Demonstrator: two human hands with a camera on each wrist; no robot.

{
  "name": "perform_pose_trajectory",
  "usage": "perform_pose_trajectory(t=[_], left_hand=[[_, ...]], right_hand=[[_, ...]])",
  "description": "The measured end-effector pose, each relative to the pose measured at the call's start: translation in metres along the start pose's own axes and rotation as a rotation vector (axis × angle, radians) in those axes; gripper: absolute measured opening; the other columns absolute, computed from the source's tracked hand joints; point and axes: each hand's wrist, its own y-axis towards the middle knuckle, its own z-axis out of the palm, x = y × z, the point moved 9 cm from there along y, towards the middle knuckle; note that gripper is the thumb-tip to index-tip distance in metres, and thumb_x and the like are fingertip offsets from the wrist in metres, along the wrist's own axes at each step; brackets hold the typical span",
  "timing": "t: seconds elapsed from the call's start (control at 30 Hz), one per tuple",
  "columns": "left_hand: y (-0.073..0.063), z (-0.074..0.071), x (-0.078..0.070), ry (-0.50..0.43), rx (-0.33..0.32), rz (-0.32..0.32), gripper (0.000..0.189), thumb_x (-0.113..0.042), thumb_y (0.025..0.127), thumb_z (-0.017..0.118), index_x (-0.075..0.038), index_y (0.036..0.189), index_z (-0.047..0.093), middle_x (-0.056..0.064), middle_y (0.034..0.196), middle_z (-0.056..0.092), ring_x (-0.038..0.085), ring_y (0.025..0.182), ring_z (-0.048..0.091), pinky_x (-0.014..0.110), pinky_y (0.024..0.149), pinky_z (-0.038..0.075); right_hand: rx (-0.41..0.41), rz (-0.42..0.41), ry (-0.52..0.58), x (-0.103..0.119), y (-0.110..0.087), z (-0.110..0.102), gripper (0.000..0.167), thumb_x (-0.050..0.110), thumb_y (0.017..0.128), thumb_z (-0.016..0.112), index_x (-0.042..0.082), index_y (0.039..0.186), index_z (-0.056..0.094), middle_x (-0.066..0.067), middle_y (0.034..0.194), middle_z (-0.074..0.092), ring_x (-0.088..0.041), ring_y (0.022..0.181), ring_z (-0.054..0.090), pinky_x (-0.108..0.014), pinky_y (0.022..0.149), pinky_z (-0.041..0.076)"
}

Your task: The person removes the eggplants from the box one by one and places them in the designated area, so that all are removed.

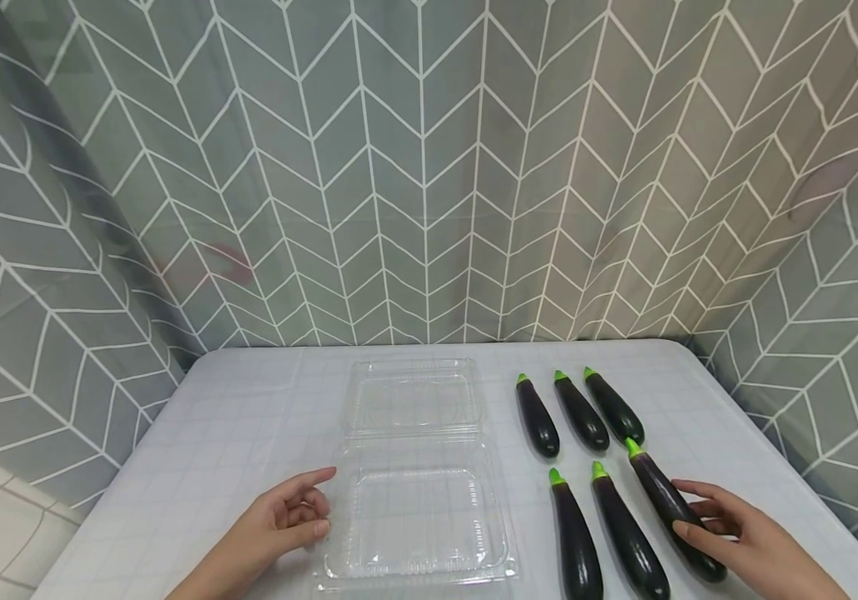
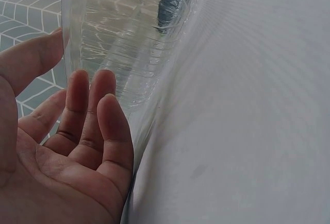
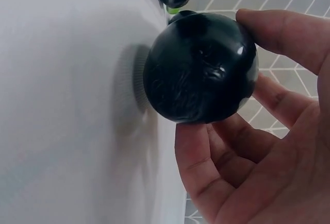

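On the right side of the table, my right hand (image 1: 747, 533) holds a dark eggplant (image 1: 669, 504) with a green cap, thumb on one side and fingers on the other. The rounded end of this eggplant (image 3: 198, 72) faces the right wrist camera, its shadow falling on the cloth beside it. My left hand (image 1: 278, 521) is at the left edge of a clear plastic clamshell box (image 1: 417, 575), fingers loosely bent. In the left wrist view, its fingertips (image 2: 105, 85) overlap the box's ribbed wall (image 2: 129, 54); whether they touch it I cannot tell.
Several more eggplants lie right of the box: a back row including one eggplant (image 1: 537, 417), and two in front, one nearer the box (image 1: 577, 542) and its neighbour (image 1: 631, 537). The box's lid (image 1: 413, 400) lies folded back. Patterned curtains (image 1: 429, 167) surround the white-covered table (image 1: 196, 467).
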Motion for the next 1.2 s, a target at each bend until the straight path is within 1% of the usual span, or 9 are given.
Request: perform_pose_trajectory(t=[0.13, 0.2, 0.3, 0.43, 0.6, 0.67, 1.0, 1.1, 1.2], left_hand=[[-0.002, 0.001, -0.004, -0.015, 0.014, 0.037, 0.064, -0.002, 0.093, 0.066, 0.005, 0.149, 0.033, 0.019, 0.108, 0.055, 0.014, 0.088, 0.061, 0.027, 0.071, 0.055], [-0.002, 0.002, -0.005, -0.015, 0.02, 0.052, 0.064, -0.001, 0.094, 0.065, 0.006, 0.148, 0.033, 0.02, 0.108, 0.055, 0.014, 0.089, 0.061, 0.028, 0.071, 0.055], [-0.002, 0.002, -0.005, -0.018, 0.015, 0.049, 0.064, -0.001, 0.093, 0.065, 0.006, 0.148, 0.033, 0.02, 0.108, 0.055, 0.013, 0.088, 0.061, 0.028, 0.071, 0.055], [-0.002, 0.002, -0.005, -0.017, 0.016, 0.05, 0.064, -0.001, 0.094, 0.065, 0.006, 0.148, 0.033, 0.021, 0.108, 0.055, 0.013, 0.088, 0.061, 0.028, 0.071, 0.055], [-0.003, 0.001, -0.006, -0.011, 0.01, 0.052, 0.064, -0.001, 0.093, 0.065, 0.006, 0.148, 0.034, 0.02, 0.107, 0.055, 0.013, 0.088, 0.061, 0.027, 0.071, 0.055], [-0.003, 0.0, -0.006, -0.006, 0.008, 0.051, 0.064, -0.001, 0.093, 0.066, 0.006, 0.148, 0.034, 0.02, 0.107, 0.055, 0.013, 0.088, 0.061, 0.027, 0.071, 0.055], [-0.002, -0.003, 0.0, 0.013, -0.011, 0.004, 0.065, -0.004, 0.093, 0.067, 0.001, 0.149, 0.036, 0.025, 0.111, 0.053, 0.014, 0.089, 0.061, 0.028, 0.073, 0.055], [-0.002, -0.002, 0.0, 0.014, -0.009, -0.001, 0.065, -0.005, 0.093, 0.067, -0.001, 0.15, 0.036, 0.023, 0.111, 0.054, 0.014, 0.089, 0.061, 0.028, 0.074, 0.055], [-0.001, -0.002, 0.0, 0.013, -0.006, -0.002, 0.065, -0.004, 0.093, 0.067, -0.001, 0.15, 0.036, 0.02, 0.111, 0.054, 0.014, 0.089, 0.061, 0.028, 0.074, 0.055]], right_hand=[[0.061, 0.083, 0.022, -0.006, 0.005, 0.005, 0.071, 0.043, 0.096, 0.063, -0.002, 0.146, 0.04, -0.008, 0.114, 0.065, -0.01, 0.096, 0.061, -0.027, 0.068, 0.051], [0.076, 0.102, 0.037, -0.007, 0.006, 0.007, 0.072, 0.043, 0.096, 0.063, -0.003, 0.146, 0.039, -0.008, 0.113, 0.065, -0.014, 0.096, 0.061, -0.028, 0.068, 0.051], [0.084, 0.113, 0.052, -0.008, 0.006, 0.008, 0.071, 0.043, 0.096, 0.063, -0.002, 0.146, 0.04, -0.007, 0.113, 0.066, -0.012, 0.095, 0.061, -0.028, 0.069, 0.05], [0.085, 0.099, 0.062, -0.01, 0.006, 0.009, 0.069, 0.042, 0.096, 0.063, -0.002, 0.145, 0.042, -0.006, 0.111, 0.066, -0.006, 0.091, 0.06, -0.026, 0.069, 0.05], [0.084, 0.082, 0.07, -0.011, 0.006, 0.009, 0.067, 0.042, 0.097, 0.062, 0.0, 0.145, 0.043, -0.006, 0.111, 0.066, -0.005, 0.091, 0.06, -0.026, 0.07, 0.049], [0.081, 0.095, 0.069, -0.013, 0.006, 0.009, 0.067, 0.044, 0.097, 0.062, 0.001, 0.145, 0.043, -0.006, 0.111, 0.066, -0.004, 0.09, 0.06, -0.026, 0.069, 0.049], [0.074, 0.164, 0.034, -0.019, 0.01, 0.009, 0.072, 0.052, 0.096, 0.059, 0.0, 0.144, 0.046, -0.009, 0.117, 0.064, -0.015, 0.095, 0.061, -0.029, 0.069, 0.05], [0.074, 0.174, 0.048, -0.021, 0.009, 0.01, 0.073, 0.052, 0.096, 0.059, -0.002, 0.143, 0.046, -0.009, 0.115, 0.065, -0.015, 0.095, 0.062, -0.029, 0.069, 0.05], [0.071, 0.162, 0.059, -0.022, 0.007, 0.01, 0.071, 0.049, 0.097, 0.059, -0.003, 0.143, 0.046, -0.008, 0.115, 0.066, -0.012, 0.095, 0.062, -0.027, 0.07, 0.05]])
